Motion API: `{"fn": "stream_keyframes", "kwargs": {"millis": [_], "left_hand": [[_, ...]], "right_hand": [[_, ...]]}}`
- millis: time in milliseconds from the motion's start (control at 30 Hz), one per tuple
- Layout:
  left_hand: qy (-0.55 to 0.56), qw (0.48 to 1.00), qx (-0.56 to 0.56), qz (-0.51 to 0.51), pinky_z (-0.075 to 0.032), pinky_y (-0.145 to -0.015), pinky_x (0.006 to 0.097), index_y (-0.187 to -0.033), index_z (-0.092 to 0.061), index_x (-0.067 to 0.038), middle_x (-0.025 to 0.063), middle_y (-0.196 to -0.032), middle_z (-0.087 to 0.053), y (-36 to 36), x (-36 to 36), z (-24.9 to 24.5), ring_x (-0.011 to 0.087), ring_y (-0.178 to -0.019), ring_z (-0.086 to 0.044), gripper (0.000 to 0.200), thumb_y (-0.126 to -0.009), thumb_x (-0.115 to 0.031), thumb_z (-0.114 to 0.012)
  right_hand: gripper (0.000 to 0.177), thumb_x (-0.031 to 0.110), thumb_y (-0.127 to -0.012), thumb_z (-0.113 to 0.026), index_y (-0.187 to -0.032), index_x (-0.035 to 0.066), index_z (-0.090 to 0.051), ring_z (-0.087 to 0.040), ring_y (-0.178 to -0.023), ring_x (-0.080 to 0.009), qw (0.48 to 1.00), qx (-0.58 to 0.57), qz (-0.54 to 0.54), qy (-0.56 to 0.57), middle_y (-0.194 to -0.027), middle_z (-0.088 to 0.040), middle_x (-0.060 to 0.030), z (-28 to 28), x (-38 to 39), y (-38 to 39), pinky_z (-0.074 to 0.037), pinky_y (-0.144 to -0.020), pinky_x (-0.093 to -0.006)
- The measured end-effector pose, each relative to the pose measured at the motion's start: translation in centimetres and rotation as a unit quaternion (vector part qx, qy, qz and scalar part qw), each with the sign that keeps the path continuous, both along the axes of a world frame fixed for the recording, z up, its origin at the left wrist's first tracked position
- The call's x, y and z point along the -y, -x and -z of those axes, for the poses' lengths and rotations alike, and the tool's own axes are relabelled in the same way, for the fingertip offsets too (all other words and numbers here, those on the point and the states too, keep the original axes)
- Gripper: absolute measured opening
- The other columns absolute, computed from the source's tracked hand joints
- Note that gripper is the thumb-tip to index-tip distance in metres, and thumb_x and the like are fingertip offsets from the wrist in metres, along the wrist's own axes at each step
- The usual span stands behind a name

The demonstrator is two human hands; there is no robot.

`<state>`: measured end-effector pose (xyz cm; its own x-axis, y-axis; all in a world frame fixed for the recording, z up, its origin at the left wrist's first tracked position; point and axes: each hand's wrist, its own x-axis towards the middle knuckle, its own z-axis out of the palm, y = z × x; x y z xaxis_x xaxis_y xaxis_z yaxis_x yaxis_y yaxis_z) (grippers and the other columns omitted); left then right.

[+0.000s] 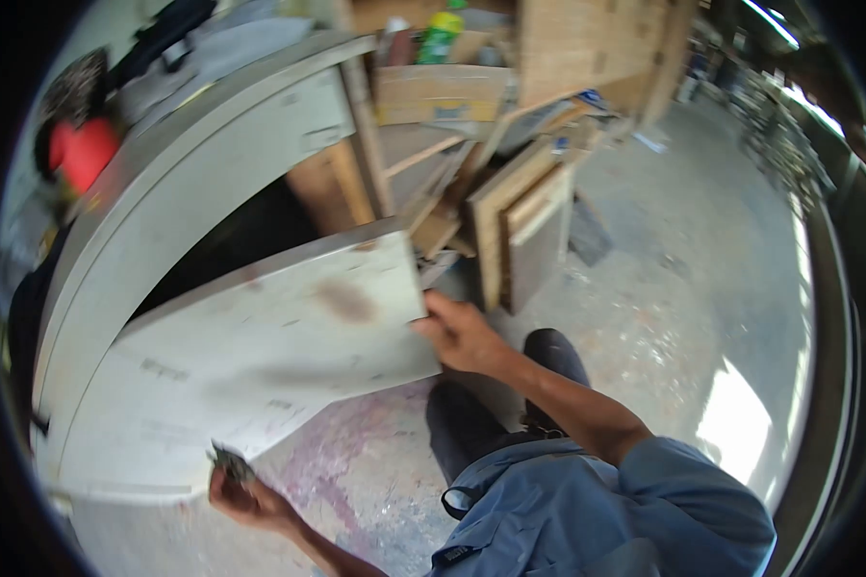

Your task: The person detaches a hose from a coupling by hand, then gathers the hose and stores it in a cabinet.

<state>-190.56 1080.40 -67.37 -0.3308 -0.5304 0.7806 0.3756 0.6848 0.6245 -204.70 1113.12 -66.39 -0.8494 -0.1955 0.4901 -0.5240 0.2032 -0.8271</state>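
My right hand is closed around the right edge of a white cabinet door, which has a brown smudge and dark scuffs. The door stands away from the white cabinet, and a dark gap shows above its upper edge. My left hand, near the door's lower edge, pinches a small dark greenish item with ragged edges; I cannot tell what it is.
Wooden boards lean beyond the door. Behind them, a cardboard box sits below a green bottle. On the left are a red item and clutter atop the cabinet. The concrete floor has paint stains.
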Motion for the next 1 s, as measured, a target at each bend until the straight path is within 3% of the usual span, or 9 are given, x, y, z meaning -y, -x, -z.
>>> {"fn": "stream_keyframes", "kwargs": {"millis": [33, 67, 233, 500, 600, 667, 733, 833, 1000], "left_hand": [[0.061, 0.996, -0.060, 0.027, -0.044, -0.088, 0.0362, -0.105, -0.049, 0.006, 0.0174, -0.107, -0.052, 0.7, -1.7, -4.1, 0.0274, -0.098, -0.053, 0.026, -0.084, -0.006, -0.058], [0.131, 0.986, -0.085, 0.057, -0.045, -0.088, 0.0375, -0.105, -0.049, 0.006, 0.0187, -0.108, -0.052, 1.6, -2.9, -7.3, 0.0285, -0.098, -0.054, 0.025, -0.084, -0.005, -0.057], [0.346, 0.933, -0.045, 0.088, -0.045, -0.085, 0.0352, -0.097, -0.057, 0.003, 0.0159, -0.098, -0.060, 7.1, -8.9, -17.9, 0.0296, -0.095, -0.056, 0.035, -0.064, 0.014, -0.052], [0.382, 0.909, 0.043, 0.164, -0.045, -0.080, 0.0357, -0.095, -0.058, 0.001, 0.0152, -0.101, -0.059, 10.2, -9.6, -18.8, 0.0297, -0.091, -0.055, 0.030, -0.067, 0.010, -0.051], [0.350, 0.923, 0.064, 0.147, -0.044, -0.080, 0.0378, -0.097, -0.060, 0.000, 0.0122, -0.103, -0.058, 10.3, -10.6, -19.5, 0.0287, -0.093, -0.054, 0.025, -0.072, -0.003, -0.059], [0.432, 0.893, 0.093, 0.089, -0.041, -0.082, 0.0387, -0.101, -0.058, -0.001, 0.0128, -0.104, -0.056, 11.1, -10.6, -19.9, 0.0296, -0.093, -0.053, 0.027, -0.080, -0.017, -0.061], [0.446, 0.888, 0.083, 0.075, -0.038, -0.083, 0.0383, -0.103, -0.057, -0.001, 0.0131, -0.100, -0.057, 12.7, -10.0, -19.3, 0.0305, -0.089, -0.053, 0.032, -0.084, -0.027, -0.059], [0.437, 0.885, 0.122, 0.102, -0.039, -0.081, 0.0386, -0.100, -0.054, 0.000, 0.0144, -0.097, -0.059, 13.7, -9.7, -19.3, 0.0324, -0.088, -0.054, 0.027, -0.091, -0.025, -0.051], [0.402, 0.906, 0.095, 0.091, -0.037, -0.081, 0.0397, -0.098, -0.055, -0.001, 0.0137, -0.094, -0.058, 14.8, -9.9, -18.7, 0.0309, -0.088, -0.053, 0.022, -0.087, -0.020, -0.055]], "right_hand": [[0.016, 0.015, -0.088, -0.059, -0.094, 0.003, -0.051, -0.050, -0.059, -0.0204, 0.999, -0.027, 0.013, 0.017, -0.068, -0.051, -0.0131, 0.2, 0.3, -0.4, -0.043, -0.057, -0.0331], [0.023, 0.013, -0.093, -0.052, -0.111, 0.001, -0.051, -0.056, -0.085, -0.0101, 0.998, 0.045, -0.033, -0.017, -0.090, -0.059, -0.0074, 1.0, -0.3, -0.3, -0.046, -0.075, -0.0257], [0.024, 0.016, -0.093, -0.054, -0.111, 0.001, -0.051, -0.046, -0.073, -0.0068, 0.998, -0.001, -0.055, 0.016, -0.083, -0.052, -0.0035, 0.0, -0.2, -1.3, -0.040, -0.068, -0.0204], [0.018, 0.013, -0.092, -0.055, -0.105, 0.001, -0.052, -0.044, -0.069, -0.0074, 0.999, -0.025, -0.029, 0.021, -0.078, -0.053, -0.0040, 1.4, -0.2, -0.1, -0.040, -0.063, -0.0207], [0.018, 0.013, -0.092, -0.055, -0.106, 0.001, -0.052, -0.044, -0.068, -0.0077, 1.000, -0.017, -0.010, 0.014, -0.077, -0.053, -0.0043, 1.2, 0.2, 2.1, -0.040, -0.062, -0.0205], [0.018, 0.013, -0.092, -0.055, -0.106, 0.001, -0.052, -0.044, -0.067, -0.0078, 1.000, -0.024, 0.003, 0.009, -0.077, -0.053, -0.0045, 0.8, 0.4, 2.9, -0.040, -0.062, -0.0204], [0.015, 0.017, -0.089, -0.056, -0.096, 0.004, -0.051, -0.056, -0.072, -0.0384, 1.000, -0.010, 0.015, -0.004, -0.077, -0.056, -0.0196, 0.1, 0.3, 3.4, -0.045, -0.062, -0.0382], [0.015, 0.017, -0.089, -0.056, -0.096, 0.005, -0.051, -0.056, -0.072, -0.0389, 0.998, -0.060, 0.006, 0.018, -0.077, -0.057, -0.0202, 1.0, 0.3, 3.8, -0.045, -0.062, -0.0388], [0.016, 0.018, -0.089, -0.056, -0.095, 0.005, -0.050, -0.054, -0.072, -0.0417, 1.000, -0.019, 0.006, 0.009, -0.077, -0.057, -0.0218, -0.2, 0.3, 4.9, -0.045, -0.063, -0.0396]]}}
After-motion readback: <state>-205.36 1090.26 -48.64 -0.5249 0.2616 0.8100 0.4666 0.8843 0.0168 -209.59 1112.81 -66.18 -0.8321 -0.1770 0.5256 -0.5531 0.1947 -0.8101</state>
